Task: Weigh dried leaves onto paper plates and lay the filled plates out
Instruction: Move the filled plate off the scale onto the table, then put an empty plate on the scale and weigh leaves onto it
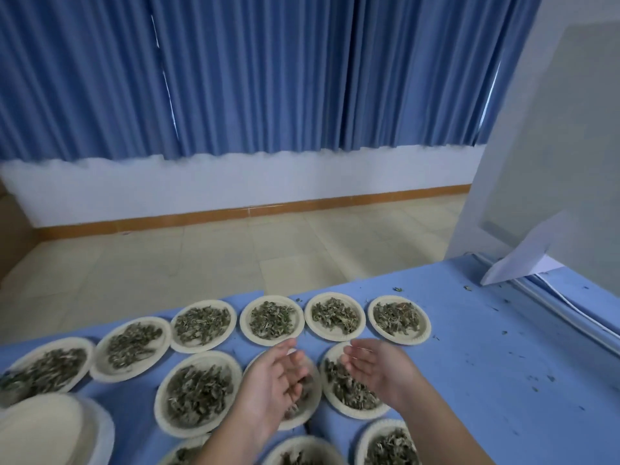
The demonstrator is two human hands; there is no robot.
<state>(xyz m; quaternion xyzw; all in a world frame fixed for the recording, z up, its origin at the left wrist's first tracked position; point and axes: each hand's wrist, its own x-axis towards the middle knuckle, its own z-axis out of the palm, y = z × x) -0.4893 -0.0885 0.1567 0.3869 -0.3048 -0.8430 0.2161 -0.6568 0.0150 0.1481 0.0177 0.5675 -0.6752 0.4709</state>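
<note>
Left hand (275,377): palm turned inward, fingers (297,362) loosely curved and apart. They seem to be clamped on nothing, though a few leaf scraps may cling near the tips; blur hides this.
Right hand (379,365): palm facing the left hand, fingers (352,359) relaxed and apart, holding nothing.
Dried leaves (349,385): heaped on paper plates. One filled plate (352,413) lies directly under the right fingers and a second plate (297,425) under the left fingers.
Far row (335,337): filled plates just beyond the fingertips, running away to the left, rims almost touching.
Risk, spilling: leaves dropped or brushed from between the palms could land on the wrong plate and undo its weighed amount, because the plates sit so close together.
Risk, knocking: a wrist lowered carelessly could catch a rim below it, tip the light plate and scatter its heap.
Risk, crumbs: loose crumbs (523,377) on the blue table (486,330), right of the right fingers, could be swept onto a plate.
Around: a stack of empty plates (43,431) far left of the left fingers, a white upright panel (543,146) and a white cable (577,312) far right, and blue curtains and a tiled floor beyond.
In the way: filled plates crowd every side of the fingers except the right, so that side is the open room for laying out more.
</note>
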